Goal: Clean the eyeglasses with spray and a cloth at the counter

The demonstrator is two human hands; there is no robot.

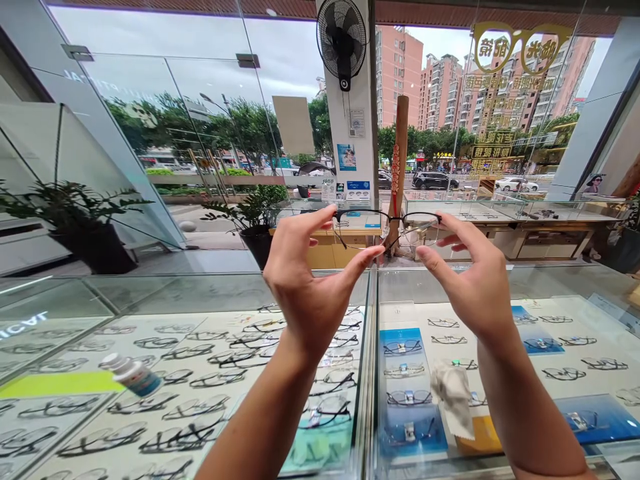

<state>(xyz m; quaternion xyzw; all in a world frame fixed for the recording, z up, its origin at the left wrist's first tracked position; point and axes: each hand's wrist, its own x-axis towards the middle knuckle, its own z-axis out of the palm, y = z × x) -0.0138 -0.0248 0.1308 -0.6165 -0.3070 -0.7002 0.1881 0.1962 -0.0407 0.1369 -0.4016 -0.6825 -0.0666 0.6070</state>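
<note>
At two o'clock, the right-hand window bears a gold spectacles emblem, its characters reversed: 配镜 in the left lens, 验光 in the right. Below it, toward three o'clock, run reversed rows of gold lettering; 眼镜 recurs among them, the rest mostly unclear. At ten o'clock, reversed white capitals on the left-hand glass show AL. The print on the pillar's blue-and-white poster, at one o'clock, and the bottle's label, at eight, is illegible.
</note>
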